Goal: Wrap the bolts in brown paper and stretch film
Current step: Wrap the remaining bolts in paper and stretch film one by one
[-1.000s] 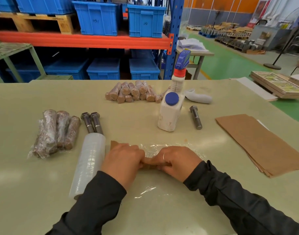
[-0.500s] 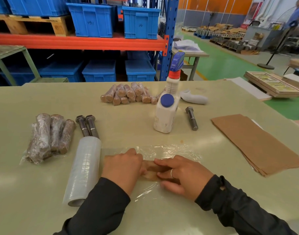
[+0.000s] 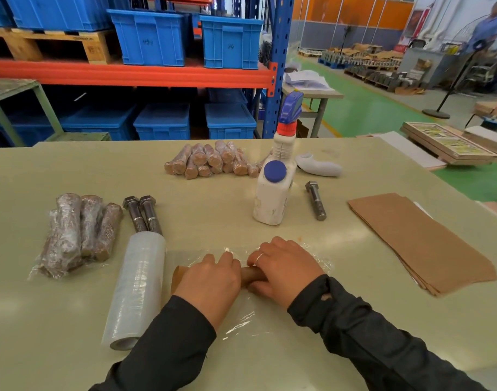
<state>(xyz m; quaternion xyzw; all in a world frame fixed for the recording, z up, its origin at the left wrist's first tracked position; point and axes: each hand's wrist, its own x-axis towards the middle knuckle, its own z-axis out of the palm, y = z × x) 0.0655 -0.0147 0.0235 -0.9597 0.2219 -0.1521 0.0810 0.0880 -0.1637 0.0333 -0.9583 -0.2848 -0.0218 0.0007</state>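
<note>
Both hands (image 3: 210,280) cover paper-wrapped bolt (image 3: 253,273); only mid & L end show.

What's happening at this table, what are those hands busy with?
A person is packing bolts. Both hands, left hand and right hand, grip a paper-wrapped bolt lying on a sheet of stretch film. The film roll lies beside them; three bare bolts wait, and finished bundles lie left.

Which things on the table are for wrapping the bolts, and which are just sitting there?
For the job:
paper-wrapped bolt under left hand and right hand
stretch film roll
brown paper sheets
bare bolts
single bolt
finished bundle
paper-wrapped pile

Just lying about:
spray bottle
white handle-shaped object
</note>
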